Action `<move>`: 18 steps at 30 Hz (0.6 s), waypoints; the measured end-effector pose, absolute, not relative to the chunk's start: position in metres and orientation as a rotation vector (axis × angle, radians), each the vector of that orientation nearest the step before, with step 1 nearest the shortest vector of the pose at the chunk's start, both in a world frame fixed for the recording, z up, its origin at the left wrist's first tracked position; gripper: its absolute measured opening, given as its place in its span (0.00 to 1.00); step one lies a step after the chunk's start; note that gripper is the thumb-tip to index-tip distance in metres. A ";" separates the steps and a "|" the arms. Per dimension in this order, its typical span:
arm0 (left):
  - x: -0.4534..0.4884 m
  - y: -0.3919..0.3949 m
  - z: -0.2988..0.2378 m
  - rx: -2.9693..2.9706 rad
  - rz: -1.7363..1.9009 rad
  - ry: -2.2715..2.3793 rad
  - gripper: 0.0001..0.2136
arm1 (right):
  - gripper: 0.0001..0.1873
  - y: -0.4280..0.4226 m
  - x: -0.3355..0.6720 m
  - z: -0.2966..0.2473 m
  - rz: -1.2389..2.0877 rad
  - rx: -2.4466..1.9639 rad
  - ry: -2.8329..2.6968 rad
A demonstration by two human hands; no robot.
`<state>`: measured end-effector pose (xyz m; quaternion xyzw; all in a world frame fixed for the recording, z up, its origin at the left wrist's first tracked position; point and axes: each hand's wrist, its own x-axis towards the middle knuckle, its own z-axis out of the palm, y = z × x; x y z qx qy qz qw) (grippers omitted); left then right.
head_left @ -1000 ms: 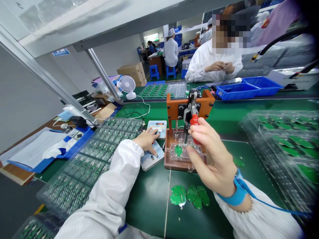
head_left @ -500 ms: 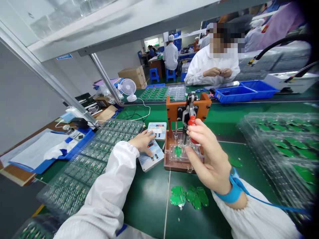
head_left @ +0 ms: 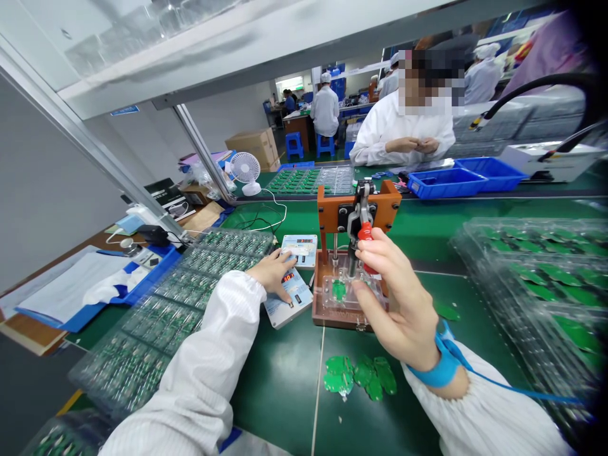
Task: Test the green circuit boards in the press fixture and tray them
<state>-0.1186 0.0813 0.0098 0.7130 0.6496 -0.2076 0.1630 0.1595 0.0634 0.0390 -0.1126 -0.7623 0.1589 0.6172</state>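
Observation:
My left hand [head_left: 272,273] lies with fingers spread over two pale control boxes with red digit displays, the upper box [head_left: 300,246] and the lower box [head_left: 299,296]. The fingers of my right hand [head_left: 401,297] rest against the red handle [head_left: 365,230] of a toggle clamp on an orange press frame [head_left: 392,202]. Its thumb stands apart, low by the clear fixture plate, and the hand is not wrapped round the handle. A small green circuit board [head_left: 339,290] sits in the clear fixture. Loose green boards [head_left: 375,377] lie in front of the press.
Clear trays of boards [head_left: 175,310] stretch along the left, and stacked trays [head_left: 546,278] stand on the right. Blue bins [head_left: 446,183] and a white fan [head_left: 246,169] are behind. A co-worker [head_left: 403,130] sits opposite. A blue wrist strap cord [head_left: 517,389] trails right.
The digits on the lower control box's display read differently. Both hands keep almost the same place. The co-worker's hands opposite have shifted slightly.

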 end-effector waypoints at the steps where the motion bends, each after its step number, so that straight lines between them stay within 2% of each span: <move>1: -0.118 0.081 0.010 2.028 -0.599 1.851 0.61 | 0.36 0.063 0.160 0.039 0.368 -0.255 -1.756; 15: -0.118 0.081 0.008 1.987 -0.577 1.861 0.60 | 0.35 0.063 0.160 0.039 0.377 -0.255 -1.764; 18: -0.108 0.066 0.027 2.071 -0.412 1.922 0.54 | 0.35 0.062 0.160 0.039 0.373 -0.262 -1.774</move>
